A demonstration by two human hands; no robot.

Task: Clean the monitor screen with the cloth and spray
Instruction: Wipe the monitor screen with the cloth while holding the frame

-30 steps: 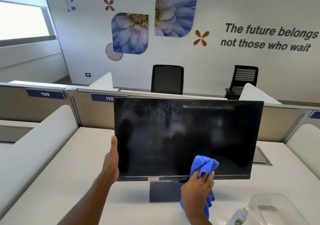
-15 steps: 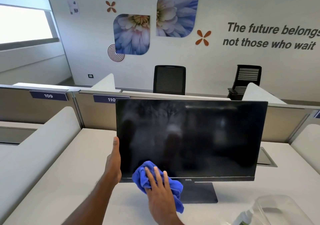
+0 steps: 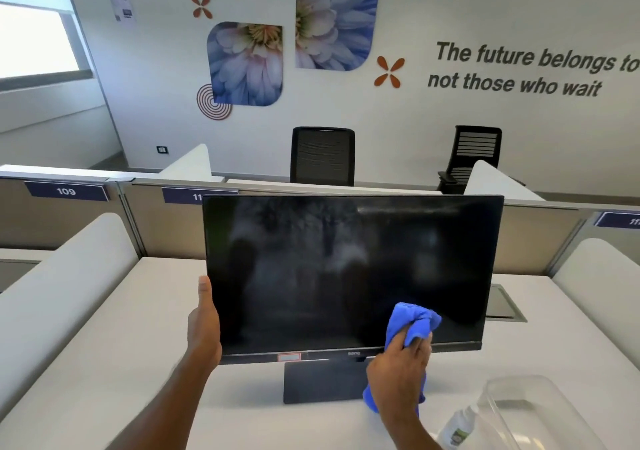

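A black monitor stands on its dark base on the white desk, its screen dark and hazy with streaks. My left hand grips the monitor's left edge near the bottom corner. My right hand holds a bunched blue cloth and presses it against the lower right part of the screen. A small clear spray bottle stands on the desk at the bottom right, just right of my right forearm.
A clear plastic tub sits at the bottom right beside the bottle. White curved dividers flank the desk on both sides. A cable hatch lies behind the monitor on the right. Two black chairs stand beyond the partition.
My right hand swept the cloth from the screen's lower middle to the lower left, then back right to the lower right part. My left hand kept its hold on the left edge.
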